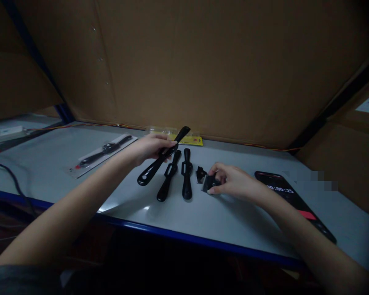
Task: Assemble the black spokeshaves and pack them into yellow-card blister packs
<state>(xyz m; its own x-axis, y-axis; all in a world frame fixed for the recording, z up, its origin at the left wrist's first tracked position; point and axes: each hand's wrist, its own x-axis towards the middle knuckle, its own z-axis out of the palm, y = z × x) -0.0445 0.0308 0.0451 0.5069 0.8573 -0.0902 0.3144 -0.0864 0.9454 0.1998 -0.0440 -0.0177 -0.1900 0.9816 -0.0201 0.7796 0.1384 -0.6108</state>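
Dim bay around a grey table (pixel 242 227)
Brown panelling (pixel 203 69) stands behind the table; a blue post (pixel 37 51) rises at its back-left corner; light glints near its front edge.

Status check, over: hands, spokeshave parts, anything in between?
Left hand: holding black spokeshave body. Right hand: pinching dark metal-edged piece. Between them: two more spokeshave bodies.

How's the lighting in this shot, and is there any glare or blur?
Head view throughout: dim overall, very dark below the table; glare spots near its front edge; highlights on the black handle in the left hand; print on the yellow card too soft to read.
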